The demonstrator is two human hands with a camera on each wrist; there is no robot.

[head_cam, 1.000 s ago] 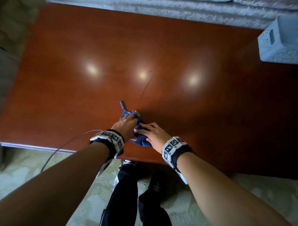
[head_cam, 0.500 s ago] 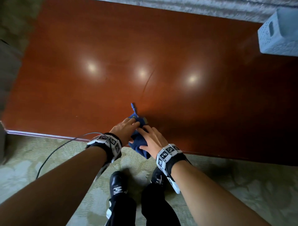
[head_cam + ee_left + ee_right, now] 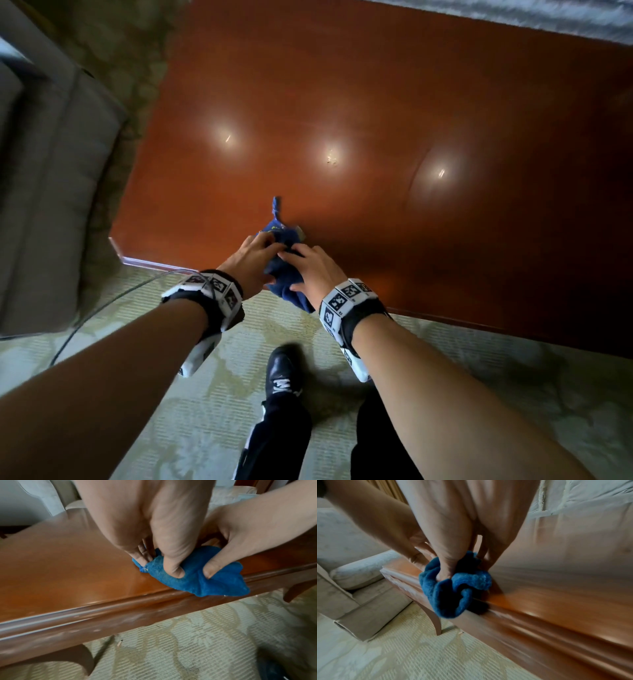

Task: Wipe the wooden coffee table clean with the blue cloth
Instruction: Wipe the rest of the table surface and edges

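Note:
The crumpled blue cloth [image 3: 286,274] lies on the near edge of the glossy wooden coffee table [image 3: 376,102], and its lower fold hangs over the rim. A twisted tail of it points away across the top. My left hand [image 3: 260,250] pinches the cloth's left side between thumb and fingers, as the left wrist view shows [image 3: 173,568]. My right hand [image 3: 301,263] grips its right side, with the thumb dug into the folds [image 3: 447,573]. In both wrist views the cloth [image 3: 197,582] [image 3: 453,592] bunches over the moulded table edge [image 3: 85,609].
A grey armchair [image 3: 44,171] stands close to the table's left end. Pale patterned carpet [image 3: 205,394] and my black shoes [image 3: 281,373] are below the near edge. A cable [image 3: 102,308] trails from my left wrist. Small specks [image 3: 331,159] sit mid-table. A curved table leg [image 3: 435,620] is near the corner.
Both hands and the cloth have slid left along the near edge toward the table's left corner. The cloth now hangs over the rim. The white basket at the right has left the view.

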